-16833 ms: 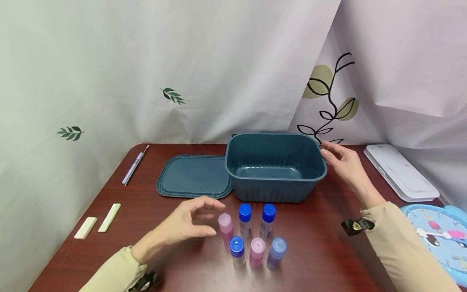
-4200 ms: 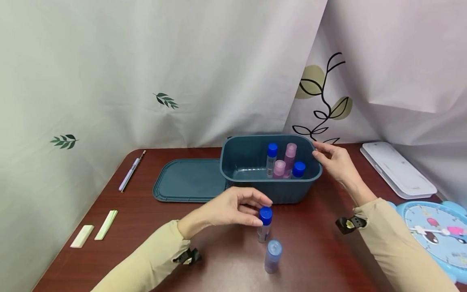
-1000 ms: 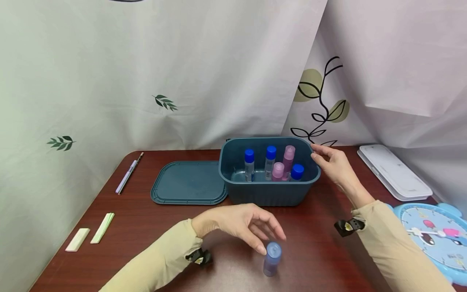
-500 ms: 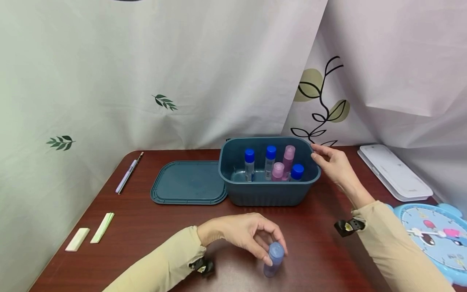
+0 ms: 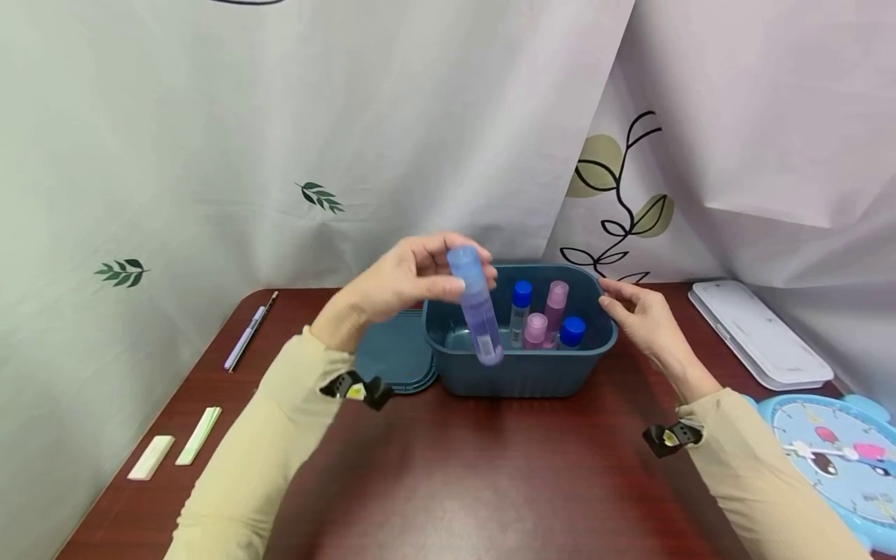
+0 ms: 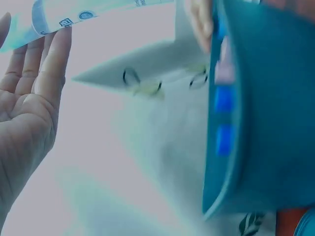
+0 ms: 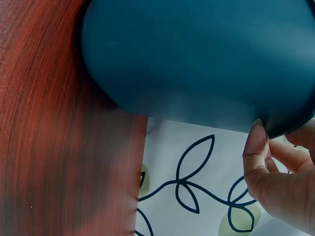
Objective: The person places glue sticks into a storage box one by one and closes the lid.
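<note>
Item: translucent lavender-blue bottle (image 5: 477, 303), slim and cylindrical, matching cap uppermost, body tilted with its base toward 5 o'clock. Position: in the air over the left rim of the teal bin (image 5: 519, 369), pinched at the cap by the left hand (image 5: 400, 281). The right hand (image 5: 638, 311) grips the bin's rim at 3 o'clock. Inside the bin stand blue-capped and pink bottles (image 5: 539, 317). The teal lid (image 5: 393, 354) lies at the bin's 9 o'clock.

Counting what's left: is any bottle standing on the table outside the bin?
No; the left hand holds the last bottle above the bin.
</note>
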Demonstrator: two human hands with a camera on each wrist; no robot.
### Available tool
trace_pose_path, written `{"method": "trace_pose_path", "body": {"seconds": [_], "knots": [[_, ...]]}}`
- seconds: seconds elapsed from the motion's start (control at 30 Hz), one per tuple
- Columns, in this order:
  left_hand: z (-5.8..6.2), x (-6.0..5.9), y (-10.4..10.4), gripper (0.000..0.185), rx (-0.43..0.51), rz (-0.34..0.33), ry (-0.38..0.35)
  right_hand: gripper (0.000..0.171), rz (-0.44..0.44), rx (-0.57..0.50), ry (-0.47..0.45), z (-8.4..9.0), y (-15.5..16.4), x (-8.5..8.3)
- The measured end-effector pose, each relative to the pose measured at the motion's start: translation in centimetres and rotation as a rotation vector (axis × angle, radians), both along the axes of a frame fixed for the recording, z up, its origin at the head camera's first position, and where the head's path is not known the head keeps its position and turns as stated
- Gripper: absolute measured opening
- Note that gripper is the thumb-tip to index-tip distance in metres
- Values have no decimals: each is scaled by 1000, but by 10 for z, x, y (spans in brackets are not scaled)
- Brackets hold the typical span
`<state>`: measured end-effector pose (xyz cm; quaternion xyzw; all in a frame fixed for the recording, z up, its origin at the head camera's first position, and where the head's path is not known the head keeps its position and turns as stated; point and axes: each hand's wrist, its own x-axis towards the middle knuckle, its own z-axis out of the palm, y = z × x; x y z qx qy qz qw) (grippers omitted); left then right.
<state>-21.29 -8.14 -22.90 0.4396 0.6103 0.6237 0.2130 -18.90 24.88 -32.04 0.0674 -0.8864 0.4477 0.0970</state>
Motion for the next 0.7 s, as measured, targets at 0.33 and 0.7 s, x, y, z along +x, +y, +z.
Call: {"method": "trace_pose_path", "body": {"seconds": [0.33,0.7], "knots": [[-33,-45,11,34,-178,-14,-56,44,-2,5,9,-1,1,0],[-60,-60,29,31,-421,-163,-5,44,-5,-8,-1,-1,0,0]]}}
